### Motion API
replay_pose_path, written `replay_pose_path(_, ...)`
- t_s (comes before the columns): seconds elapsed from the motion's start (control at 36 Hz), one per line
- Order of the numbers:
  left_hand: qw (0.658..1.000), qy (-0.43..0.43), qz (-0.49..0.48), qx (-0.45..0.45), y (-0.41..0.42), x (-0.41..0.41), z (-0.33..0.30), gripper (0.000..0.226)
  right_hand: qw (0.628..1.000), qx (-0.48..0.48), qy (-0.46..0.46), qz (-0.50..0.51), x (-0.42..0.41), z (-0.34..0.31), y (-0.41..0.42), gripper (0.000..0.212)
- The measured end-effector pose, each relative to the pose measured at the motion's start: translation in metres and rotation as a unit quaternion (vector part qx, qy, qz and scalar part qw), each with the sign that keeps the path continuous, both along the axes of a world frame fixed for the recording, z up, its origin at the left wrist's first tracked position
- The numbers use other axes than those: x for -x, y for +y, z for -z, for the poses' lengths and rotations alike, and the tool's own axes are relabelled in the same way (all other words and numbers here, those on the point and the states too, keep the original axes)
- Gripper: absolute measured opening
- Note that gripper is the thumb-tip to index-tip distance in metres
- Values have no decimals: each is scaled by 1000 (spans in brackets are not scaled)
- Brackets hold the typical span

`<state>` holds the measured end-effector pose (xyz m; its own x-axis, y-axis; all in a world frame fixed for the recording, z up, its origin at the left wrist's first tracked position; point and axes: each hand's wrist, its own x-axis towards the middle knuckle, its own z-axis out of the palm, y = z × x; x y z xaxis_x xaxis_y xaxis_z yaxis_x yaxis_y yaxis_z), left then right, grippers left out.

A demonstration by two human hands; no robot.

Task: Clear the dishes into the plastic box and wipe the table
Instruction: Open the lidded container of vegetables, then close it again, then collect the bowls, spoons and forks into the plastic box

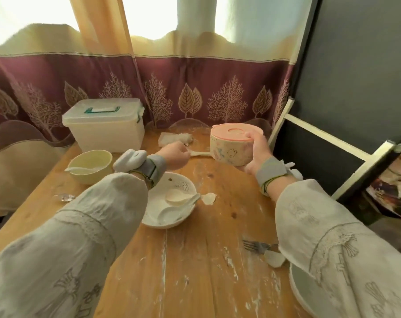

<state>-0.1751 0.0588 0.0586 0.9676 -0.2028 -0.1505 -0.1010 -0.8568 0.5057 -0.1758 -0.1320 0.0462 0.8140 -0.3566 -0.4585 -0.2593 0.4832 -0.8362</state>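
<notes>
Right hand is gripping the lidded round container from its right side, thumb over the pink lid rim, fingers curled under the wall; container is sitting tilted and looks lifted clear of the wooden table, presumably so it can be carried across to the box. Left hand is pinching the handle of a white spoon that is lying flat on the table just beside the container's base; judgement: it is gathering the loose utensil at the same reach, one item per hand.

Plastic box is standing at the far left corner against the curtain, lid on and latched by the look of it; it will need opening before anything goes in.

Remaining to clear: cream bowl with a spoon in it, near the box; white plate with two spoons at centre; fork near the right sleeve. A crumpled cloth, lying behind the left hand, is likely for wiping; tabletop is showing white smears, so wiping is not yet done.
</notes>
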Motion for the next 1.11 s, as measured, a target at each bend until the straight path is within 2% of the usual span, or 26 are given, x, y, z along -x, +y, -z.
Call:
replay_pose_path(0.08,994,0,17,-107,-10,-65,23,44,1000,3,15,27,-58,15,-10,49)
replay_pose_path(0.17,983,17,53,-177,-17,-102,43,54,998,4,28,63,-98,32,-22,57)
replay_pose_path(0.31,956,43,115,-266,-37,-147,70,82,995,-4,53,83,-154,49,-33,66)
replay_pose_path(0.44,934,80,164,-308,-51,-179,82,111,994,-10,69,80,-194,65,-48,70)
replay_pose_path(0.56,918,87,200,-331,-59,-199,93,105,995,-41,62,68,-218,71,-56,73)
replay_pose_path(0.64,904,124,212,-350,-66,-210,98,109,993,-54,74,77,-236,71,-63,70)
replay_pose_path(0.72,890,115,221,-381,-71,-217,100,118,991,-41,92,92,-247,69,-67,62)
replay_pose_path(0.78,882,99,230,-398,-71,-220,101,123,989,0,102,109,-252,67,-65,53)
replay_pose_path(0.86,881,82,237,-401,-70,-223,104,126,985,52,106,126,-255,67,-60,41)
replay_pose_path(0.94,885,74,234,-396,-67,-223,108,128,983,65,108,135,-254,65,-57,39)
replay_pose_path(1.06,887,68,230,-394,-63,-220,111,126,984,47,105,135,-246,60,-52,40)
replay_pose_path(1.11,885,67,241,-392,-61,-216,110,121,988,-10,98,121,-242,56,-47,44)
